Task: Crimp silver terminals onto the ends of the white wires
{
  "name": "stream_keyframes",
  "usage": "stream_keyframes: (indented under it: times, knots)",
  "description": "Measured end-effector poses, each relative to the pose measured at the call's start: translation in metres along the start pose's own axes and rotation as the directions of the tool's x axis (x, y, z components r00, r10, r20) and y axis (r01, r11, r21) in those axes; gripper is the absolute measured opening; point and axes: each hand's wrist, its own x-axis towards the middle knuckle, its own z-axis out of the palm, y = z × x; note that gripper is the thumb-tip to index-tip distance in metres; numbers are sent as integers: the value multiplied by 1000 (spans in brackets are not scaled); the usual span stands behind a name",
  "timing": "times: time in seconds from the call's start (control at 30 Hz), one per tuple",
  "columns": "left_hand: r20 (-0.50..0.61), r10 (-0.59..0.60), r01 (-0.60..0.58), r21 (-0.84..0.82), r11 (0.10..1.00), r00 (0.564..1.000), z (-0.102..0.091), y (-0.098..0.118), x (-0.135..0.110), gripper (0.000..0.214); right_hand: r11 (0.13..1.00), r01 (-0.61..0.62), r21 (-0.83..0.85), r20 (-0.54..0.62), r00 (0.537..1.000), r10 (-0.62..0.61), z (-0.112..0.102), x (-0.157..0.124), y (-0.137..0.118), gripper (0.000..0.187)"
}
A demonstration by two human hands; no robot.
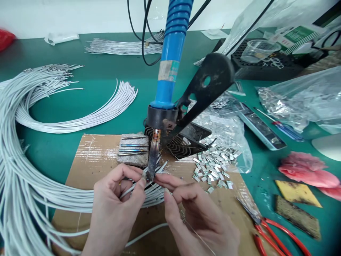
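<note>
A blue-handled soldering iron (170,53) points downward, held in a black bracket (207,83), its dark tip between my hands. My left hand (117,206) is closed in a pinch on a white cable (126,192), its end close beside the tip. My right hand (199,213) is closed round a thin solder wire (199,236), which runs from the fingertips toward the tip and trails down below the palm. The exact contact at the tip is hidden by my fingers. Behind them lies a bundle of white cables (71,193), with several ends just past the iron.
Cardboard (87,153) covers the green table (106,71). On it are a grey block (133,160) with metal pins and loose small metal pieces (213,169). Red-handled pliers (274,231), a phone (262,126), a screwdriver (287,129) and sponges (298,192) lie at right.
</note>
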Motion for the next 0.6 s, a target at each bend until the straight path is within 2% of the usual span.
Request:
stream_keyframes:
  times: [0.47,0.6]
  knots:
    - [18,70,-71,29,997,997,-4,-7,3,14,999,20,35,-16,1000,-19,1,1,-3,21]
    - [95,69,-78,92,993,993,-6,-3,4,13,998,39,47,-22,999,-38,1,1,-3,21]
